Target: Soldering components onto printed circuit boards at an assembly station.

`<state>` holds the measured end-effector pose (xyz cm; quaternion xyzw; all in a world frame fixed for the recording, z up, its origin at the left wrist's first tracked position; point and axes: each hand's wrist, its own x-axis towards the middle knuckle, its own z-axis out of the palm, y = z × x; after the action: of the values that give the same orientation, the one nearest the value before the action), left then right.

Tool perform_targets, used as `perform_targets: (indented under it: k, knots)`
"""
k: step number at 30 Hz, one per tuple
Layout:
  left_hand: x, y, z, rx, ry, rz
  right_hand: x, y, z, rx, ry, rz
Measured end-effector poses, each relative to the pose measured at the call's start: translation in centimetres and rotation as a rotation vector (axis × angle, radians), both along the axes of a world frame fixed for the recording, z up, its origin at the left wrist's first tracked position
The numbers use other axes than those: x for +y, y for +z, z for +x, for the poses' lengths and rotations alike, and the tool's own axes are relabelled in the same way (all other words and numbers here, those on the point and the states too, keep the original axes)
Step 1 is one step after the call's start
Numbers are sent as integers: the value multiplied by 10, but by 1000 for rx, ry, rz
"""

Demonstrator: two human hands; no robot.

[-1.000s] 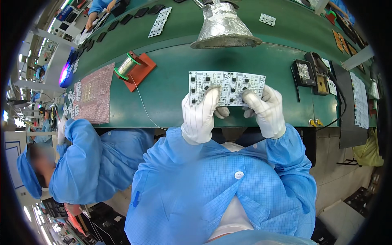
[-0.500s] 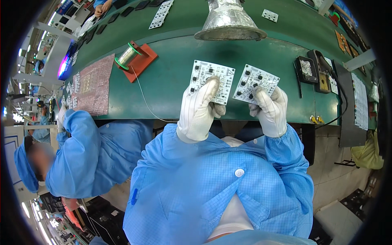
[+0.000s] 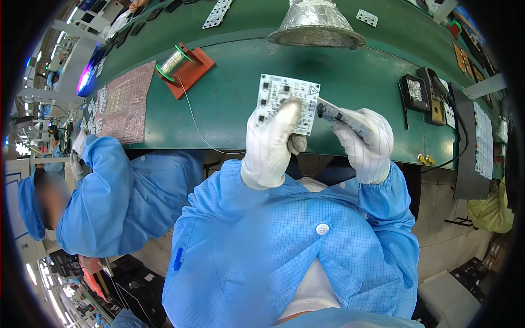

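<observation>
White gloves cover both my hands. My left hand (image 3: pixel 273 141) is closed on a white circuit board (image 3: pixel 291 89), thumb across its face and fingers behind. Black square parts dot that board, and its face is turned up toward me. My right hand (image 3: pixel 365 143) is closed round a second circuit board (image 3: pixel 344 118), which is tilted nearly edge-on beside the first. Most of the second board's face is turned from view, and my fingers hide its far part. The near corners of the two boards come close together; whether they touch I cannot tell.
On the green bench (image 3: pixel 229 82) stand a solder wire spool (image 3: pixel 174 63) on a red stand and a soldering iron holder (image 3: pixel 435 106) with a tray of metal shavings (image 3: pixel 414 90). A foil-covered hood (image 3: pixel 317 24) hangs ahead. Bubble wrap (image 3: pixel 128 104) lies left, near a co-worker (image 3: pixel 104 202).
My right hand has turned its board from face-up to nearly edge-on and brought it toward the left one. The left hand keeps its grip. The view has shifted slightly.
</observation>
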<state>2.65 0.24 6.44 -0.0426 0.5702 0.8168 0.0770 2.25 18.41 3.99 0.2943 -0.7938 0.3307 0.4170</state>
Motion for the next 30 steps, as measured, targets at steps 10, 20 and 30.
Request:
perform_targets:
  k: [10,20,30]
  knots:
    - [-4,-11,-1,-52,-229,-106,6,15,12,-866,113,-976]
    - [0,-12,1,64,-22,70,0,7,12,-782,84,-862]
    - [-1,-12,-1,57,-248,-147,2,12,12,-733,70,-992]
